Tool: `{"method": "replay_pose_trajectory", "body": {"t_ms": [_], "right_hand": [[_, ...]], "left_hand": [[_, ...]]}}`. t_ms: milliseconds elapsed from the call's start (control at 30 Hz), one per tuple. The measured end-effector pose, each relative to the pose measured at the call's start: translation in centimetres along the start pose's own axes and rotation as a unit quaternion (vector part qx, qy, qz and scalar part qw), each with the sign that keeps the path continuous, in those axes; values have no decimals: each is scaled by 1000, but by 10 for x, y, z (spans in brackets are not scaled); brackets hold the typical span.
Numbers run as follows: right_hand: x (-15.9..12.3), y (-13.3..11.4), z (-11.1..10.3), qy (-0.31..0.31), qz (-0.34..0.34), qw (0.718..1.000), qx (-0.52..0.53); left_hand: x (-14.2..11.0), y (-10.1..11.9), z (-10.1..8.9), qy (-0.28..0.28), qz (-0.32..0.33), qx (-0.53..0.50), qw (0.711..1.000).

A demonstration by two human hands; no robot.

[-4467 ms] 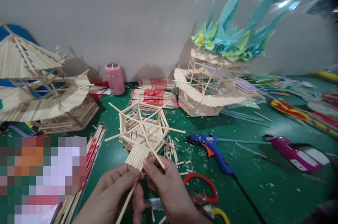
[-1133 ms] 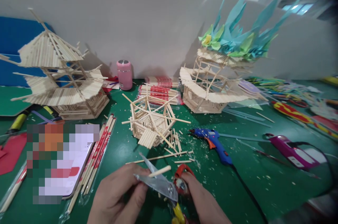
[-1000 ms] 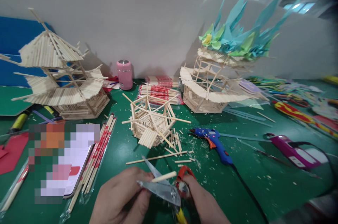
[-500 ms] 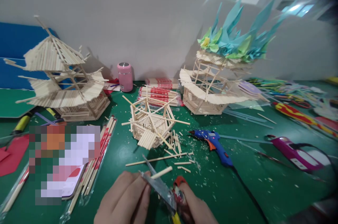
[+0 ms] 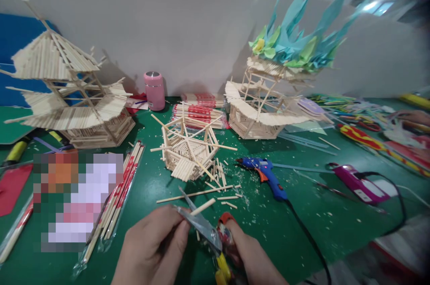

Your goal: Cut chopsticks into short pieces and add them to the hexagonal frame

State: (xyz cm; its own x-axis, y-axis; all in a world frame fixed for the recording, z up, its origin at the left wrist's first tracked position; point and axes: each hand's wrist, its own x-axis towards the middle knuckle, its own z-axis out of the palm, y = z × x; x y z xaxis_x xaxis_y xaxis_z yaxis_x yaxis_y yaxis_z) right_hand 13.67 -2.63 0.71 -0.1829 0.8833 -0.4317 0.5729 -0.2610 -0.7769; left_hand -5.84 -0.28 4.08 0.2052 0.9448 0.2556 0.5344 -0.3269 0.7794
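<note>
My left hand (image 5: 156,242) pinches a short piece of wooden chopstick (image 5: 204,206) between thumb and fingers. My right hand (image 5: 247,249) is closed round the handles of a pair of scissors (image 5: 204,227). The scissor blades are slightly apart, with the stick lying between them. Just beyond the blades, a long thin stick (image 5: 188,196) and several cut pieces (image 5: 229,197) lie on the green table (image 5: 268,240). Behind them stands a small six-sided stick frame (image 5: 188,150) with spokes across its top.
A blue glue gun (image 5: 265,170) with a black cord lies right of the frame. Stick pavilions stand behind, one roofed (image 5: 77,97), one topped with blue-green paper (image 5: 268,101). Packed chopsticks (image 5: 122,191), a pink flask (image 5: 154,91) and a magenta device (image 5: 361,184) are also here.
The view has shifted a little, so the table items sit slightly higher and further left. Both hands keep their hold on the stick and the scissors.
</note>
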Motion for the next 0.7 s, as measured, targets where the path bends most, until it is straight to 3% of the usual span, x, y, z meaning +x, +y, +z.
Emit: {"method": "replay_pose_trajectory", "body": {"t_ms": [100,300,367,467,533,600,700], "right_hand": [[2,-4,1,-10,23,1000,4],[3,-5,1,-38,65,997,-26],[3,-2,3,-35,66,997,-12],[5,4,7,-29,57,998,23],[5,9,10,-23,49,998,26],[5,15,12,-7,34,999,11],[5,22,13,25,-24,999,-24]], "left_hand": [[-1,-4,2,31,56,49,997],[2,-5,-7,-97,5,-60,993],[0,-4,-4,-72,20,-25,997],[-8,-6,5,41,68,68,994],[-11,-9,9,78,95,88,988],[-9,-11,7,42,89,63,993],[-2,-12,-5,-74,14,-42,996]]}}
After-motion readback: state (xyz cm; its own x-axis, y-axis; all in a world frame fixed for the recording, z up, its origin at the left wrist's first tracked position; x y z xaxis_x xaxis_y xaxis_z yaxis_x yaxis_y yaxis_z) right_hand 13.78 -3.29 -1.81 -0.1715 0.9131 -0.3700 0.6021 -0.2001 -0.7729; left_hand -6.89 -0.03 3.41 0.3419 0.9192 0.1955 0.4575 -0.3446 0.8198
